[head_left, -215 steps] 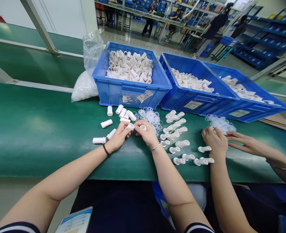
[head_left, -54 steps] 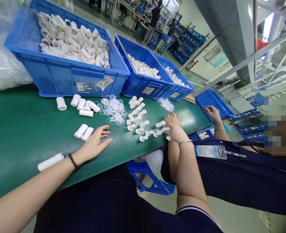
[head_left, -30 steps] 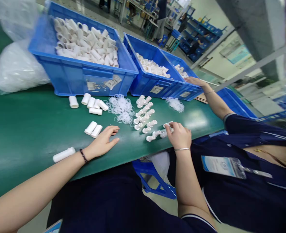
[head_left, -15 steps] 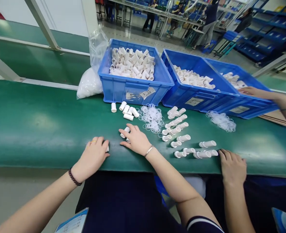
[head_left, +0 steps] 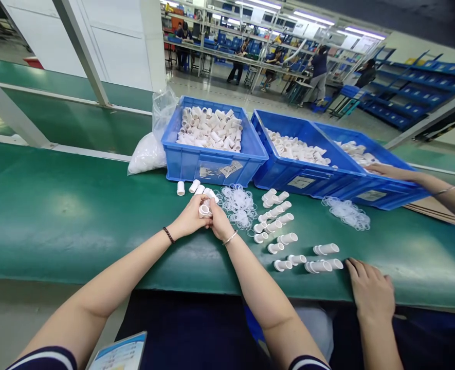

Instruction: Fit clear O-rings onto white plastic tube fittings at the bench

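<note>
My left hand [head_left: 189,217] and my right hand [head_left: 220,222] meet over the green work surface, fingers closed around short white plastic tubes [head_left: 203,210]. One tube's open end faces me; how many are held is hidden by the fingers. Just beyond my hands lie a few loose white tubes [head_left: 194,186], one of them standing upright [head_left: 180,188]. Beside my right hand is a pile of thin clear rings [head_left: 238,203]. Farther right, several longer white tubes with slanted ends [head_left: 287,238] stand in loose rows.
Blue bins [head_left: 215,167] of white tubes line the back, with a clear plastic bag [head_left: 147,153] at their left. A co-worker's hand [head_left: 371,288] rests at right; another hand [head_left: 393,171] reaches into the far-right bin [head_left: 389,198]. A second ring pile [head_left: 348,213] lies before it.
My hands were apart, the left near the front edge and the right over tubes. They have come together farther back, around white tubes. The camera view has tilted up.
</note>
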{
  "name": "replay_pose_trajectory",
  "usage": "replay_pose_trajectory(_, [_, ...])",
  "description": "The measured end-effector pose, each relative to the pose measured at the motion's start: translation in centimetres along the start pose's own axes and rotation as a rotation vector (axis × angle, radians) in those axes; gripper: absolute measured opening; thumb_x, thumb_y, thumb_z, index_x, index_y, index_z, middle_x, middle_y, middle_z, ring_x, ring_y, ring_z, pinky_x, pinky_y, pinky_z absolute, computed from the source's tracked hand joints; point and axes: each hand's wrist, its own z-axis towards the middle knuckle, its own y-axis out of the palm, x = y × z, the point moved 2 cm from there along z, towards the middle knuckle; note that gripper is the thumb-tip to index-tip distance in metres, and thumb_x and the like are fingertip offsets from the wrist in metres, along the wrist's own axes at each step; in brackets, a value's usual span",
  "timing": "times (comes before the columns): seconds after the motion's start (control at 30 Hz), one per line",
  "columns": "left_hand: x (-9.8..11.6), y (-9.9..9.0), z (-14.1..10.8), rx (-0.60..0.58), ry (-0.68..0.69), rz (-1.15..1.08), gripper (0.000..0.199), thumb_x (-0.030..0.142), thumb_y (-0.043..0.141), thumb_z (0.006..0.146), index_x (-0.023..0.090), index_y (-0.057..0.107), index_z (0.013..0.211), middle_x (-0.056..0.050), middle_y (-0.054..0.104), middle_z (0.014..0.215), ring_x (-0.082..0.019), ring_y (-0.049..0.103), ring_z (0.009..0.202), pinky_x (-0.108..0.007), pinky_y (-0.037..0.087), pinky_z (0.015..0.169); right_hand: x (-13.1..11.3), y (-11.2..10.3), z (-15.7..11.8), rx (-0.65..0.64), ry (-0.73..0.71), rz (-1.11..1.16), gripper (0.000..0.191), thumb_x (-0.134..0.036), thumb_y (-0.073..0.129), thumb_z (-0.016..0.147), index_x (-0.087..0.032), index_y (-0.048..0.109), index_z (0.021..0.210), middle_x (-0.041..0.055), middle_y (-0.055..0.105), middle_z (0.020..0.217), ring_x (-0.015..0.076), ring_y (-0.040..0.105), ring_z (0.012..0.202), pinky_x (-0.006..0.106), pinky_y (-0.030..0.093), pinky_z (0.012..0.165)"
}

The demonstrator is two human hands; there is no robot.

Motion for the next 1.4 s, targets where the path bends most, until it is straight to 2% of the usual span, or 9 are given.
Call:
replay_pose_trajectory(0.17, [-1.1, 0.0, -0.5, 0.143, -0.066, 0.066, 0.058, 0.016, 0.068, 0.062, 0.020, 0.051, 0.118, -0.009, 0.059, 0.113, -0.027, 0.052, 0.107, -0.044, 0.039, 0.096, 1.1, -1.3, -0.5, 0.018, -0.042, -0.004, 0.034, -0.049, 0.042, 0.089, -0.023, 0.064, 0.088, -0.0046, 0.064, 0.075, 0.0255, 0.062, 0.095, 0.037, 0.048, 0.061])
replay_pose_trajectory(0.3, [-2.1, -0.4, -0.6, 0.243, -0.235, -0.374, 0.067, 0.019, 0.074, 0.059, 0.020, 0.046, 0.121, -0.005, 0.061, 0.101, -0.018, 0.061, 0.085, -0.035, 0.048, 0.079, 2.2, -4.0, -0.6, 0.114, -0.111, -0.075, 0.018, -0.041, 0.058, 0.084, -0.026, 0.062, 0.093, -0.0010, 0.065, 0.082, 0.0224, 0.062, 0.089, 0.036, 0.050, 0.065])
replay_pose_trajectory(0.47, [-2.2, -0.2, -0.1, 0.214, -0.443, -0.859, 0.062, 0.016, 0.082, 0.050, 0.016, 0.051, 0.105, 0.000, 0.060, 0.084, -0.011, 0.058, 0.069, -0.025, 0.048, 0.063, 3.7, -8.2, -0.5, 0.419, -0.364, -0.389, 0.005, -0.029, 0.057, 0.085, -0.027, 0.061, 0.087, 0.0087, 0.061, 0.086, 0.0228, 0.060, 0.091, 0.038, 0.049, 0.071])
replay_pose_trajectory(0.6, [-1.8, -0.4, -0.3, 0.200, -0.484, -1.023, 0.062, 0.010, 0.081, 0.054, 0.018, 0.051, 0.107, 0.000, 0.063, 0.087, -0.012, 0.062, 0.082, -0.028, 0.050, 0.077, 4.8, -9.0, -0.5, 0.509, -0.369, -0.627, 0.007, -0.024, 0.055, 0.085, -0.027, 0.061, 0.084, 0.0115, 0.059, 0.088, 0.0232, 0.059, 0.090, 0.040, 0.048, 0.073])
replay_pose_trajectory(0.7, [-1.8, -0.4, -0.4, 0.129, -0.516, -1.109, 0.052, 0.013, 0.080, 0.060, 0.017, 0.052, 0.104, -0.002, 0.063, 0.091, -0.015, 0.062, 0.089, -0.037, 0.053, 0.082, 4.6, -8.8, -0.6, 0.552, -0.290, -0.711, 0.009, -0.024, 0.051, 0.087, -0.026, 0.059, 0.085, 0.0123, 0.058, 0.089, 0.0228, 0.059, 0.088, 0.040, 0.047, 0.073])
replay_pose_trajectory(0.8, [-1.9, -0.3, -0.5, 0.071, -0.549, -1.103, 0.047, 0.016, 0.080, 0.061, 0.018, 0.051, 0.098, -0.002, 0.062, 0.092, -0.018, 0.062, 0.089, -0.040, 0.056, 0.074, 3.6, -8.2, -0.9, 0.593, -0.223, -0.700, 0.011, -0.025, 0.046, 0.089, -0.024, 0.057, 0.090, 0.0121, 0.059, 0.088, 0.0228, 0.058, 0.086, 0.040, 0.047, 0.073])
replay_pose_trajectory(0.97, [-2.1, -0.1, -0.7, 0.082, -0.491, -0.892, 0.052, 0.017, 0.082, 0.055, 0.019, 0.051, 0.096, 0.003, 0.058, 0.082, -0.009, 0.056, 0.067, -0.023, 0.050, 0.057, 1.9, -5.8, -1.3, 0.450, -0.206, -0.562, 0.012, -0.031, 0.041, 0.092, -0.027, 0.053, 0.095, 0.0076, 0.061, 0.084, 0.0196, 0.057, 0.077, 0.034, 0.047, 0.068])
replay_pose_trajectory(1.2, [-1.9, -0.3, -0.7, 0.031, -0.335, -0.501, 0.046, 0.022, 0.080, 0.056, 0.015, 0.058, 0.096, 0.000, 0.060, 0.086, -0.011, 0.054, 0.072, -0.023, 0.047, 0.065, 1.4, -3.8, -1.2, 0.358, -0.206, -0.536, 0.011, -0.030, 0.045, 0.090, -0.021, 0.051, 0.089, 0.0035, 0.059, 0.083, 0.0168, 0.057, 0.076, 0.031, 0.046, 0.069])
replay_pose_trajectory(1.4, [-1.5, -0.2, -0.8, 0.034, -0.383, -0.611, 0.038, 0.037, 0.073, 0.068, 0.014, 0.060, 0.095, -0.004, 0.061, 0.087, -0.014, 0.056, 0.075, -0.029, 0.052, 0.065, 1.8, -3.6, -1.0, 0.365, -0.234, -0.517, 0.011, -0.029, 0.044, 0.090, -0.020, 0.050, 0.088, 0.0048, 0.058, 0.084, 0.0173, 0.056, 0.080, 0.031, 0.046, 0.073])
